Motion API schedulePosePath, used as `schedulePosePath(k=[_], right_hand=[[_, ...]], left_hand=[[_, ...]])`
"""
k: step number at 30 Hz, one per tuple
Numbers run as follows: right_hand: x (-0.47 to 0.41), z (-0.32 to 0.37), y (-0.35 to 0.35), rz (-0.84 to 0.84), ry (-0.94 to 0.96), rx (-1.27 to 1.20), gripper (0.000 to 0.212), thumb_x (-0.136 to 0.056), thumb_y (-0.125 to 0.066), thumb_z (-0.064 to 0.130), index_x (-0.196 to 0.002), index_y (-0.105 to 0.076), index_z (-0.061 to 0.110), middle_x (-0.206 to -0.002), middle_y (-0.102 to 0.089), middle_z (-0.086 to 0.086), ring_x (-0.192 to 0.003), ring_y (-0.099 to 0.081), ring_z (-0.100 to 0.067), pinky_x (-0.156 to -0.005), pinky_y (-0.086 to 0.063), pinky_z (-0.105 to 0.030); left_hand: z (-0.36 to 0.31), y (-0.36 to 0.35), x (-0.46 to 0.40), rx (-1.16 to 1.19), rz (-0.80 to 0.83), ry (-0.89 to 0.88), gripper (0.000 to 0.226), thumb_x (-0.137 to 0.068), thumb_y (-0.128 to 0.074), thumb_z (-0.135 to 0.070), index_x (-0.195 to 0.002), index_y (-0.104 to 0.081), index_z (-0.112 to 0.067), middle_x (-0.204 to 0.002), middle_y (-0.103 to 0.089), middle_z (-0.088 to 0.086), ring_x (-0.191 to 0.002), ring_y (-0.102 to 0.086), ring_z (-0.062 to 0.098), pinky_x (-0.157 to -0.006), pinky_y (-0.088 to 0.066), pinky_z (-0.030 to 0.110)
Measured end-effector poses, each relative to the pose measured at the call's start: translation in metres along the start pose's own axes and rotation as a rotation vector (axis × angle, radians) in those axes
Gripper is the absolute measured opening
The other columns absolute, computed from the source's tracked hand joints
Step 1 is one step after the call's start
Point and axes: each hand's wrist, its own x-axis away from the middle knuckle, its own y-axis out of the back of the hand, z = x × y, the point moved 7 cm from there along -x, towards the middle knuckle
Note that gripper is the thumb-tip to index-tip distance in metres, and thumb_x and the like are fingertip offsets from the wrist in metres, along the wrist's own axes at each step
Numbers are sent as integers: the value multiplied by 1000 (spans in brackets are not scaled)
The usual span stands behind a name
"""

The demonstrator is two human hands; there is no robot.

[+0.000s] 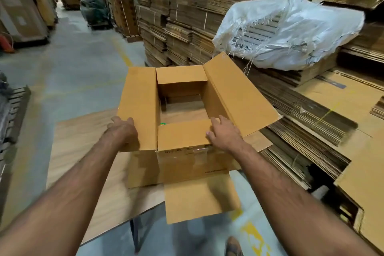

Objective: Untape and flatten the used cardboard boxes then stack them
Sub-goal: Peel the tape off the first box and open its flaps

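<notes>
The left hand [122, 132] is gripping the open brown cardboard box's [180, 164] left flap, fingertips hidden beneath; the right hand [223, 134] is lying flat-fingered on the near flap.

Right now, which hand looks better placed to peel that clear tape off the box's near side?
Probably the right hand: it rests on the near flap just above the clear tape on the box. The left hand grips the long left flap, farther away.
</notes>
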Motion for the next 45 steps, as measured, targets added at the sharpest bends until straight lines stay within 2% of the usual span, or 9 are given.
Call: schedulePosePath(k=[13,18,22,27,30,33,37,41,45], right_hand=[[-41,90,-28,130,211,-91,65,-101,-34,52,-155,-22,19,-163,-18,-6,-151,-9,-30,-120,-8,-59],[-49,100,-37,177,132,-123,70,-97,-32,62,-154,-25,22,-155,-35,-13,-146,-24,-33,-117,-5,-63],[-51,106,-21,117,123,-109,66,-96,-35,63,-152,-30,28,-150,-37,-16,-141,-27,-33,-117,-10,-61],[-48,114,27,-45,116,-5,53,-95,-37,64,-132,-58,32,-143,-44,-13,-139,-31,-32,-118,-9,-62],[-40,123,60,-171,88,43,51,-94,-38,65,-116,-68,30,-132,-55,-7,-133,-37,-29,-115,-12,-60],[-27,134,87,-226,34,147,51,-94,-42,63,-106,-70,23,-117,-61,-4,-121,-41,-28,-100,-27,-52],[-15,143,99,-70,-58,179,35,-97,-52,42,-116,-63,15,-120,-60,-11,-122,-42,-31,-98,-40,-50],[1,150,100,82,23,-75,25,-99,-53,29,-111,-64,9,-102,-63,-7,-93,-60,-22,-81,-54,-35],[19,150,107,248,95,-189,51,-98,-46,56,-109,-64,10,-111,-62,-6,-99,-63,-26,-84,-59,-41]], left_hand=[[17,5,-19,65,-148,-170,35,-96,-48,-42,-121,-49,-18,-114,-40,13,-102,-52,35,-87,-51,48],[17,13,-25,54,-214,-187,28,-98,-43,-36,-120,-51,-21,-103,-39,8,-91,-53,32,-79,-52,45],[14,26,-25,-42,-265,-262,32,-99,-34,-21,-123,-54,-28,-107,-44,6,-92,-54,29,-77,-50,39],[24,39,-34,-60,-286,-410,33,-99,-48,-18,-126,-61,-33,-113,-47,5,-97,-53,23,-85,-48,30],[30,42,-33,-100,-313,-591,28,-97,-56,-16,-123,-61,-22,-108,-53,1,-88,-53,11,-74,-45,14],[39,37,-41,-258,-383,-632,42,-98,-51,-26,-135,-51,-45,-154,-27,8,-133,-37,25,-105,-40,35],[30,35,-35,-395,-345,-676,55,-101,-48,-29,-148,-28,-48,-164,9,6,-150,-5,28,-119,-20,40],[31,37,-33,-419,-308,-696,51,-101,-47,-38,-148,-28,-47,-164,0,-5,-151,1,24,-120,-16,38],[30,36,-32,-353,-259,-742,50,-99,-50,-38,-146,-34,-44,-161,-18,-11,-151,-5,22,-118,-20,38]])
